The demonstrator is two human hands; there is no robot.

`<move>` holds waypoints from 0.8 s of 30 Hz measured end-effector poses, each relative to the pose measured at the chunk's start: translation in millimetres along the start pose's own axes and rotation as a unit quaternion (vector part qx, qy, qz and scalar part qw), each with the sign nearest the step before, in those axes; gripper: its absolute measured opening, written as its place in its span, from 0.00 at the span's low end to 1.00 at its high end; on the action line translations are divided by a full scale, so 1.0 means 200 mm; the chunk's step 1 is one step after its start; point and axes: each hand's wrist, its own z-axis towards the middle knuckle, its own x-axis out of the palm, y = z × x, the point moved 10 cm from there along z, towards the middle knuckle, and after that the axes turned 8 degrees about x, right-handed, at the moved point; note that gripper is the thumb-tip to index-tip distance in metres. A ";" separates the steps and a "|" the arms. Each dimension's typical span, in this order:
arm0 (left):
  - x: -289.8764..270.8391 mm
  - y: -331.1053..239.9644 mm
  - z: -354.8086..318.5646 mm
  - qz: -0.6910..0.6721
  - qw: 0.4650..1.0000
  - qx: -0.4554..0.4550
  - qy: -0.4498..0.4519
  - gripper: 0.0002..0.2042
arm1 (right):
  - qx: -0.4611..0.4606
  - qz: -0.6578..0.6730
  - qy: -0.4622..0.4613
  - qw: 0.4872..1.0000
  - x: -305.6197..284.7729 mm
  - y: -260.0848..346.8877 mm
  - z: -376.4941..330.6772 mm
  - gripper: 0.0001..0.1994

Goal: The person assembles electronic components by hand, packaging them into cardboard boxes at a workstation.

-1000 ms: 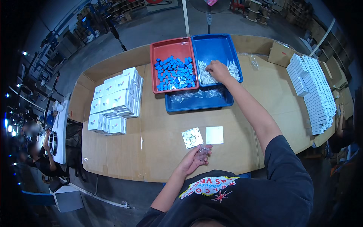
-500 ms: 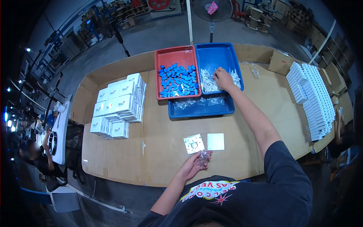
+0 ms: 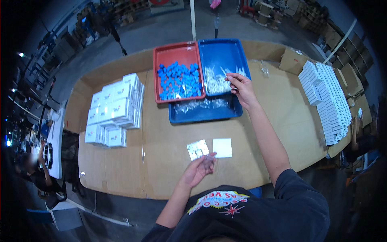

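Observation:
My left hand [image 3: 193, 173] is closed on a small clear plastic bag [image 3: 208, 162] near the front of the table. Just beyond it lie two white square plates: one with a patterned or hollowed face [image 3: 196, 149], the other plain [image 3: 223, 148]. My right hand [image 3: 243, 88] is raised over the front of a blue tray [image 3: 221, 48], its fingertips pinching a thin white stick-like piece [image 3: 223, 71]. Many similar white pieces [image 3: 215, 84] lie in that tray. Beside it a red tray [image 3: 176, 51] holds small blue plastic pieces [image 3: 180, 80].
Another blue tray [image 3: 205, 119] with clear bags [image 3: 201, 105] sits partly under the two trays. Stacked white boxes [image 3: 115, 107] stand at left, rows of white parts [image 3: 328, 103] at right. Cardboard walls [image 3: 262, 51] edge the table. A co-worker [image 3: 36, 169] is at far left.
My right hand has risen from among the white pieces and now pinches one. The left hand still holds the clear bag. The whole view has shifted slightly.

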 end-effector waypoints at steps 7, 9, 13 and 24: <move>0.01 -0.12 0.06 -0.035 0.998 0.048 -0.007 0.27 | 0.065 -0.206 -0.022 0.976 0.06 -0.48 -0.59 0.10; -0.01 -0.10 0.06 -0.036 0.999 0.031 -0.011 0.27 | 0.061 -0.194 0.030 0.979 0.10 -0.62 -0.70 0.09; 0.00 -0.08 0.05 -0.020 0.999 0.028 -0.014 0.24 | 0.050 -0.304 0.079 0.948 0.23 -0.61 -0.84 0.06; 0.05 -0.08 0.07 0.012 0.999 0.038 -0.021 0.19 | 0.024 -0.352 0.299 0.886 0.43 -0.56 -0.83 0.07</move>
